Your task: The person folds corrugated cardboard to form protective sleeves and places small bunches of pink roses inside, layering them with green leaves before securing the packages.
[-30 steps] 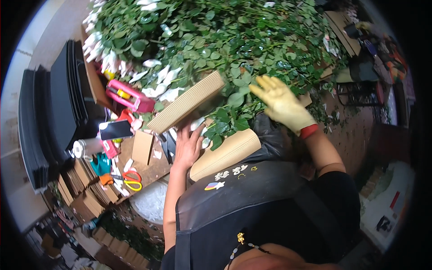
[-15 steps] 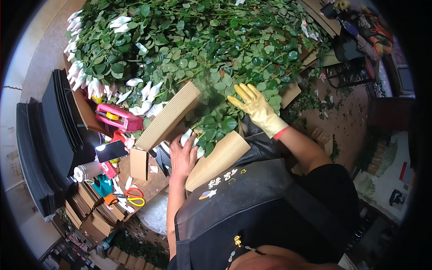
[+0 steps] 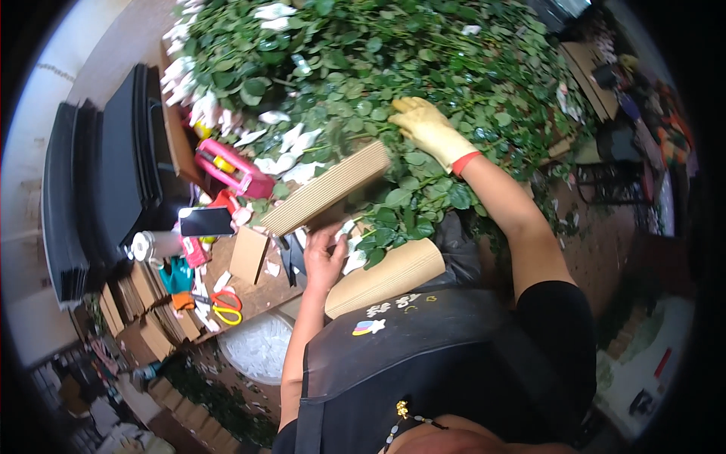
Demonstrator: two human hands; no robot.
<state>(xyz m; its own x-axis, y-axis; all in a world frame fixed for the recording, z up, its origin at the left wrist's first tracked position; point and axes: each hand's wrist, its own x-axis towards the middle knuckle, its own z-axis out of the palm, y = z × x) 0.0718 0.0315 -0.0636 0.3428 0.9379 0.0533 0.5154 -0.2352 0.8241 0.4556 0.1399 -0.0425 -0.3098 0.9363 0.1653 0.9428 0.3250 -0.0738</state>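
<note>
Shifted forward, the loosely open right hand (image 3: 429,132) could snag tangled rose leaves (image 3: 363,107); whether the left hand (image 3: 324,265) grips is unclear.

The person is wearing a black short-sleeved top (image 3: 556,325) under a dark, slightly shiny apron (image 3: 446,333). Toward the apron's ten o'clock a white star (image 3: 374,326) is trailing coloured stripes; pale lettering (image 3: 389,304) is running at eleven. A cream-yellow glove (image 3: 440,142) with a red cuff (image 3: 464,162) is covering the right hand (image 3: 428,130). At the view's six o'clock a gold pendant (image 3: 402,408) is hanging from what seems a beaded necklace (image 3: 391,436).
</note>
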